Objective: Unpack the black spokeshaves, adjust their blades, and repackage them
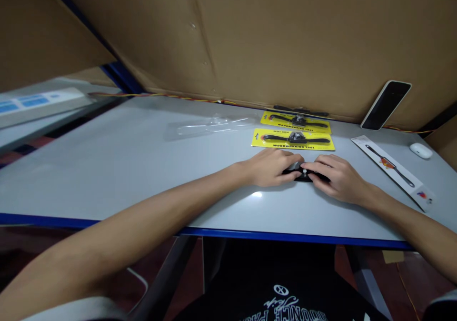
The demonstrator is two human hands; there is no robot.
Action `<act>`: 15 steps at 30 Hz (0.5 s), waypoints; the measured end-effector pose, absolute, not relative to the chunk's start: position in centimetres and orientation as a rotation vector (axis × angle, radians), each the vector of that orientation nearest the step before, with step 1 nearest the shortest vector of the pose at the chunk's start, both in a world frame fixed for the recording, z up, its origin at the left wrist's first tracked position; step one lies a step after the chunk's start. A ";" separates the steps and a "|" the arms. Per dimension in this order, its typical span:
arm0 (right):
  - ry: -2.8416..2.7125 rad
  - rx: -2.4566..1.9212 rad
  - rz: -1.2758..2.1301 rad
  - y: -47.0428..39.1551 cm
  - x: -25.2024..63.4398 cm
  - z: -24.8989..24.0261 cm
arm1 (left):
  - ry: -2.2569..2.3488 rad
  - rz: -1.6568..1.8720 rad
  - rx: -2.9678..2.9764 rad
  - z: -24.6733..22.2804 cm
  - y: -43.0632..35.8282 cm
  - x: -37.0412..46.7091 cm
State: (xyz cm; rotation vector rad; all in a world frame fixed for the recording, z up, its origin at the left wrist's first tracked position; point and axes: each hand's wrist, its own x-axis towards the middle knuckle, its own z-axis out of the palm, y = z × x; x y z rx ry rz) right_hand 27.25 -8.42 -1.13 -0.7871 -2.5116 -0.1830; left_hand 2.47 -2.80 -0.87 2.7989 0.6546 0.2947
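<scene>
Both my hands are on a black spokeshave (304, 174) lying across the table in front of me. My left hand (273, 167) has its fingers wrapped round the left handle and the thumb near the middle. My right hand (337, 175) closes over the right side, its fingertips at the silvery screw in the centre. The handles are mostly hidden under my hands. Just behind, two packaged spokeshaves lie on yellow cards, the nearer card (293, 140) in front of the farther card (296, 122).
Clear plastic blister shells (214, 125) lie left of the cards. Behind them, another dark tool (302, 110) rests by the cardboard wall (285, 40). A phone (386, 105) leans at the back right, near a white earbud case (421, 150) and a boxed tool (392, 168). The table (107, 168) has a blue front edge.
</scene>
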 end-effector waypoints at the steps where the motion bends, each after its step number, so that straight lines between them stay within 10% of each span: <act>1: -2.506 -0.799 -0.179 -8.4 27.2 -1.2 | 0.654 0.295 2.796 -0.9 -2.8 2.5; 15: -2.527 -0.764 -0.141 -8.6 27.2 -1.1 | 0.656 0.288 2.809 -0.7 -2.9 2.4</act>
